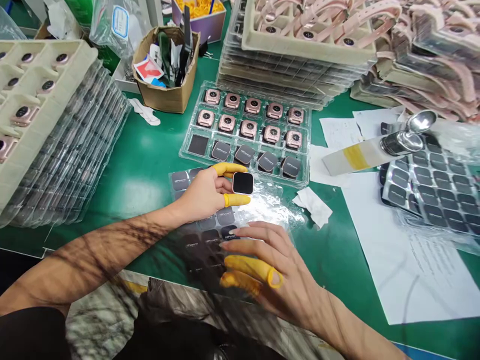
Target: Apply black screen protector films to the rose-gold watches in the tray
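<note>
My left hand (210, 192), with yellow finger cots on two fingers, grips a pink-framed watch body (243, 183) with its black screen facing up. Below it, my right hand (266, 265) hovers over a sheet of dark printed stickers (225, 216); its fingers are apart, two in yellow cots, slightly blurred, and nothing shows in them. Behind, a clear plastic tray (183, 147) holds two rows of pink watch bodies, backs up. Its front row has dark square stickers or covers (267, 161) in several compartments and one compartment without a watch at the left.
Tray stacks stand at left (80, 130) and back (277, 70). A cardboard box (165, 97) holds wrappers. On the right lie white papers (408, 265), more sticker sheets (437, 182), a metal-capped dispenser (401, 142) and a crumpled tissue (314, 206).
</note>
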Demonstrator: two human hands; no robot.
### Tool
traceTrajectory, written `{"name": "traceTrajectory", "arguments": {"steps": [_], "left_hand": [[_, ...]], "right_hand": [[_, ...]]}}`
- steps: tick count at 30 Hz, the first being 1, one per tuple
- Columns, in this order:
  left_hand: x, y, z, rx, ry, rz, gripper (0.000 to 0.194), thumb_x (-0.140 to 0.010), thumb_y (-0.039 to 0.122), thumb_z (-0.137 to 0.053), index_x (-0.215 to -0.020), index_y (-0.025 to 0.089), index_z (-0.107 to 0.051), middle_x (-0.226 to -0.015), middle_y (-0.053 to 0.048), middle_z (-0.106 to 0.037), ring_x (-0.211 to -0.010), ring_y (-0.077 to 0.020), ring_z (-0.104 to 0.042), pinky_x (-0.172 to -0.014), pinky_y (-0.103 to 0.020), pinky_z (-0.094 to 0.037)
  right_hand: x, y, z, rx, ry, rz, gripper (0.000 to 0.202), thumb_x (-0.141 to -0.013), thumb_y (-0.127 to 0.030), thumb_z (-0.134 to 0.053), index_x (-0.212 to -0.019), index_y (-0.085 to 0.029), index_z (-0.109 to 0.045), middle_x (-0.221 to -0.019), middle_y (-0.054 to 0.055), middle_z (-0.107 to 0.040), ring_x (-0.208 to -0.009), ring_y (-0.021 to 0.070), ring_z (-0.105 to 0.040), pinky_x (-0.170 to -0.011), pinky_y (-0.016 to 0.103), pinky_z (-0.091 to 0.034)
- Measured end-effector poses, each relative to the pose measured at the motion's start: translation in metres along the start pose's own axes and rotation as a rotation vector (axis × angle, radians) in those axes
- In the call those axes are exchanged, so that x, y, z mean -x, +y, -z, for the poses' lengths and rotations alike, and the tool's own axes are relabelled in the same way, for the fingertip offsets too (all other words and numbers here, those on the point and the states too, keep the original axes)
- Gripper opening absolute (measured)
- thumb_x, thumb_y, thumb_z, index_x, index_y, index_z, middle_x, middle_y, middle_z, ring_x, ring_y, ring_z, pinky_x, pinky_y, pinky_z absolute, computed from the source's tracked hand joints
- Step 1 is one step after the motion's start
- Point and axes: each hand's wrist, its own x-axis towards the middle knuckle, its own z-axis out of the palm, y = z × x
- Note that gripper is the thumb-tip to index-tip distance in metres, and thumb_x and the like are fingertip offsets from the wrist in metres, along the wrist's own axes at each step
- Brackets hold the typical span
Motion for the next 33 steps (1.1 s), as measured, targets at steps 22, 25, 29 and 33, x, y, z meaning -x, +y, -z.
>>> {"name": "traceTrajectory", "arguments": {"steps": [22, 25, 29, 33], "left_hand": [[0.002, 0.002, 0.0, -0.093, -0.047, 0.002, 0.073, -0.066, 0.015, -0.097, -0.135, 0.018, -0.073, -0.088, 0.003, -0.07, -0.079, -0.0123, -0.067, -0.079, -0.029, -0.056], [0.003, 0.003, 0.0, -0.09, -0.049, 0.007, 0.072, -0.067, 0.015, -0.097, -0.134, 0.018, -0.074, -0.087, 0.003, -0.07, -0.079, -0.0131, -0.068, -0.08, -0.03, -0.056], [0.003, 0.004, -0.001, -0.07, -0.053, 0.008, 0.071, -0.067, 0.014, -0.097, -0.134, 0.017, -0.073, -0.087, 0.003, -0.068, -0.077, -0.0118, -0.066, -0.079, -0.028, -0.055], [0.003, 0.004, -0.001, -0.064, -0.053, 0.004, 0.069, -0.067, 0.014, -0.098, -0.132, 0.018, -0.074, -0.091, 0.002, -0.068, -0.076, -0.0109, -0.066, -0.077, -0.028, -0.055]], "right_hand": [[0.002, 0.004, -0.039, -0.151, 0.294, -0.398, 0.017, -0.094, -0.026, -0.085, -0.106, -0.035, -0.078, -0.093, -0.002, -0.086, -0.08, 0.0255, -0.083, -0.07, 0.04, -0.072], [0.004, 0.0, -0.039, -0.14, 0.321, -0.444, 0.017, -0.093, -0.025, -0.086, -0.104, -0.036, -0.08, -0.091, -0.002, -0.086, -0.077, 0.0263, -0.084, -0.067, 0.041, -0.072], [-0.001, -0.005, -0.036, -0.1, 0.339, -0.492, 0.011, -0.094, -0.026, -0.085, -0.1, -0.035, -0.081, -0.09, -0.002, -0.086, -0.075, 0.0258, -0.083, -0.062, 0.039, -0.07], [0.003, -0.008, -0.04, -0.099, 0.364, -0.368, 0.026, -0.098, -0.02, -0.079, -0.113, -0.041, -0.08, -0.092, -0.004, -0.087, -0.08, 0.027, -0.082, -0.074, 0.047, -0.071]]}}
